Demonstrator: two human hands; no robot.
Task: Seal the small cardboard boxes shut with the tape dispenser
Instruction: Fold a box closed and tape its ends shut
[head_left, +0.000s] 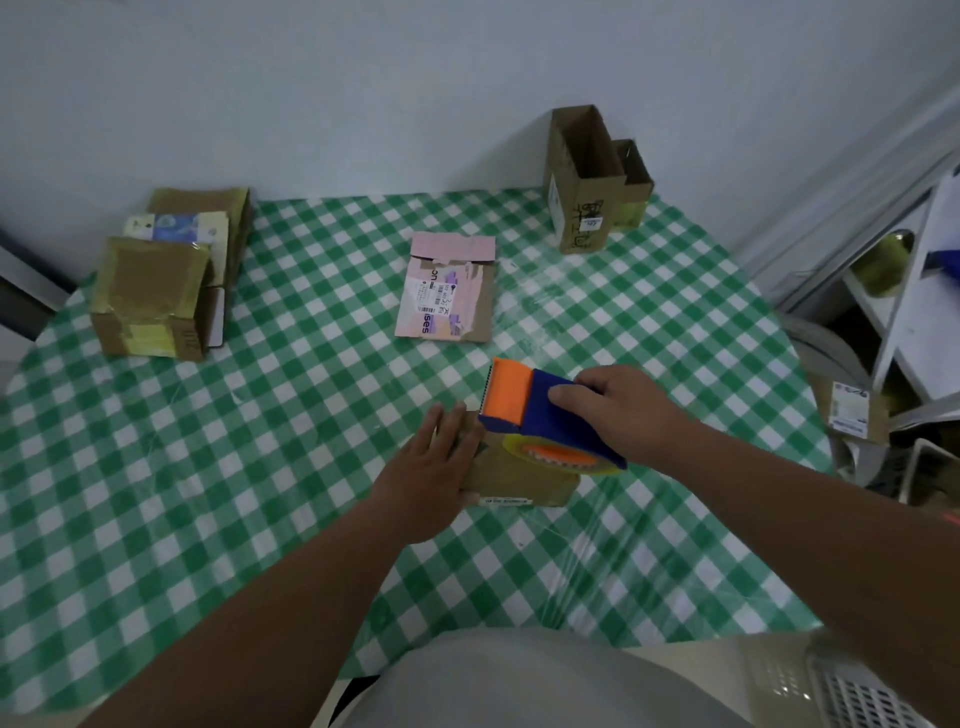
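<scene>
A small brown cardboard box (519, 480) lies flat on the green checked table (208, 467), just in front of me. My left hand (431, 478) presses on its left end, fingers flat and together. My right hand (618, 410) grips the blue and orange tape dispenser (540, 415), which rests on top of the box with its orange end pointing away from me. A roll of clear tape (566, 457) sits in the dispenser. Much of the box top is hidden by the dispenser and my hands.
A flat pink and brown box (447, 291) lies beyond the dispenser. Taped boxes (156, 280) are stacked at the back left. Two open upright boxes (587, 182) stand at the back right. A white shelf (914, 291) and clutter flank the table's right edge.
</scene>
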